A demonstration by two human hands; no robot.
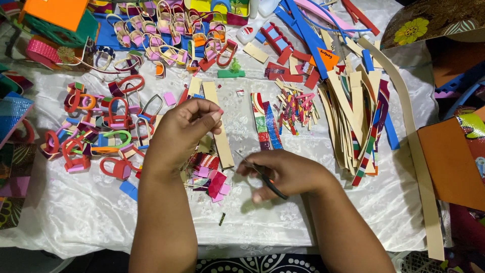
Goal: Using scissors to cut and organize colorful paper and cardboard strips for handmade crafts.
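Note:
My left hand [184, 129] hovers over the white cloth with its fingertips pinched together; whether a small piece sits between them I cannot tell. Under it lies a tan strip [221, 136] and a pile of small pink and striped offcuts [212, 179]. My right hand [288, 174] grips a pair of black-handled scissors [268, 179], their tips pointing left toward the offcuts. A striped strip and a blue strip [266, 124] lie just above the right hand.
Small loop-handled paper baskets [101, 134] crowd the left side and the back [166, 30]. A heap of tan and coloured strips [353, 111] fills the right. A glue bottle [250, 31] lies at the back. Orange card [447, 162] sits at the right edge.

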